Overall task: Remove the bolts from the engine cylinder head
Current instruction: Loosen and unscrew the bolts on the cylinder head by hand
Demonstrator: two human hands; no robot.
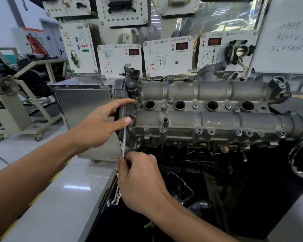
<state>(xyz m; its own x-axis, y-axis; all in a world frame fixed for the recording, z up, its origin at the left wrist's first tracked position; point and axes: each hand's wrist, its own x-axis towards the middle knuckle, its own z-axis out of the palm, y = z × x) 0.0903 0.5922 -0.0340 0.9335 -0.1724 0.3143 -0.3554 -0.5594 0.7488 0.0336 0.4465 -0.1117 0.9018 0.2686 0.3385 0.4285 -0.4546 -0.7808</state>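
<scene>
Tip of thin tool (124,142) unclear under spread left hand (98,123), right hand (140,180) gripping it, grey cylinder head (217,119), bolts (198,131) seated

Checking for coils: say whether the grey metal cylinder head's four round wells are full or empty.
Empty: all four round wells gape dark, hollow.

The glossy pale floor (63,186) carries a steel cabinet (84,105) and a wheeled cream stand (9,109).
</scene>
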